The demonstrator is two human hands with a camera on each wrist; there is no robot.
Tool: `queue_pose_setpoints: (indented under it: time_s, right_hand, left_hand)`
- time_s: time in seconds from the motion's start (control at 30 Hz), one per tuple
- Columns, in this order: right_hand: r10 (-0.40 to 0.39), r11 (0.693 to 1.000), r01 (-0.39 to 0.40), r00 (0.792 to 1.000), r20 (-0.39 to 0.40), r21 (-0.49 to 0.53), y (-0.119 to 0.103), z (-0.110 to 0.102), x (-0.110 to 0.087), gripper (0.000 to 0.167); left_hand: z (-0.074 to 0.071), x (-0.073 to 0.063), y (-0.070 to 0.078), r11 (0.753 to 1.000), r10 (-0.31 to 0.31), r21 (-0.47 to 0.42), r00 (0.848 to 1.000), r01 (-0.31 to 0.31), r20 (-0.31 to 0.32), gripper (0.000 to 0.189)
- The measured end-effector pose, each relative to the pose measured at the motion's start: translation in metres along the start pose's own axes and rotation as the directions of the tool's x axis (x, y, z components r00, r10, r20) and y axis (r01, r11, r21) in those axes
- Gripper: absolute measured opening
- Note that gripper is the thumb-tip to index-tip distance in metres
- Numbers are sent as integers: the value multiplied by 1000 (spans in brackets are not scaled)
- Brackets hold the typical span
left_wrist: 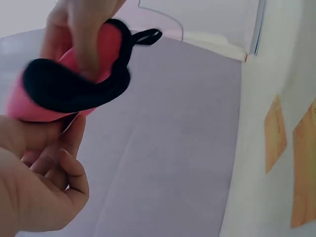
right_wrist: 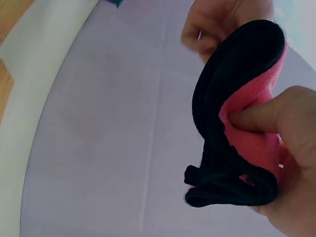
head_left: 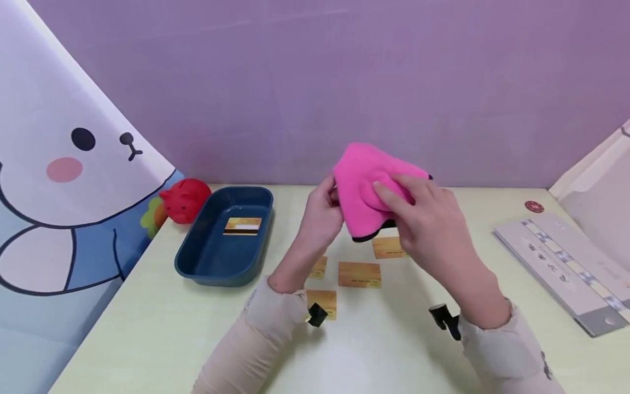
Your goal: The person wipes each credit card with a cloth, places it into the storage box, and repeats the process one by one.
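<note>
- The pink cloth piece (head_left: 355, 183) is held up in both hands, above the table (head_left: 147, 306), toward its far edge and right of that edge's middle.
- The right hand (head_left: 428, 219) pinches the folded fabric, its thumb pushed into a pink hollow in the right wrist view.
- The left hand (head_left: 320, 216) has curled fingers and seems to pinch the opposite side; the exact contact is partly hidden.
- It looks light, soft and floppy, likely to fold or sag under one-sided support; the plush surface should not slip much, and nothing about it seems fragile.
- The black edging (right_wrist: 210, 113) looks thicker than the pink part, so it is probably the surest place to take hold; the small black loop (left_wrist: 148, 36) could also serve.
- The blue tray (head_left: 216, 260) sits near the table's far left corner, with one gold card (head_left: 242, 226) lying flat on its floor, stripe showing.
- The red piggy bank (head_left: 187, 201) stands just beside the tray, at that corner; its contents cannot be seen.
- Four orange cards (head_left: 359, 274) lie on the table below the hands, some partly covered.
</note>
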State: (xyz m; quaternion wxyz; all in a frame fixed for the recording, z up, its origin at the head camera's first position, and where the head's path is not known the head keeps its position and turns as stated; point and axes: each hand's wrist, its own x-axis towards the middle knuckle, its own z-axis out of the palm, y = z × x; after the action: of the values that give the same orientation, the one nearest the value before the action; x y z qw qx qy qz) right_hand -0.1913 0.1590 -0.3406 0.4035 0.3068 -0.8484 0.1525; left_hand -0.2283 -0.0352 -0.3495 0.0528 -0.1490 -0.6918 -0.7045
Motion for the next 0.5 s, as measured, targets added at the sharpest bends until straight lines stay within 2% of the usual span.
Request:
queue_pose_setpoints:
  time_s: [0.1, 0.2, 0.27, 0.37, 0.43, 0.5]
  right_hand:
    - [64, 998, -63, 996, -57, 16, 12, -4, 0, 43]
    - [148, 989, -148, 982, -113, 14, 28, -10, -2, 40]
    - [218, 975, -220, 961, -173, 6, 37, -16, -3, 39]
    - [308, 948, -318, 913, -268, 8, 45, -25, -5, 37]
    - [318, 945, -324, 886, -337, 40, 45, -29, -3, 35]
    - [276, 960, -268, 872, -404, 76, 40, -30, 2, 34]
  left_hand:
    - [-5, 2, 4, 999, -18, -32, 999, 19, 31, 38]
    - [-12, 2, 7, 999, 2, -48, 999, 0, 45, 35]
    - [-15, 3, 8, 999, 27, -44, 999, -25, 45, 36]
    - [-17, 6, 8, 998, 46, -44, 998, -44, 32, 35]
    - [-16, 7, 7, 998, 37, -50, 999, -36, 11, 34]
    - [-14, 7, 6, 998, 24, -56, 1000, -24, -8, 32]
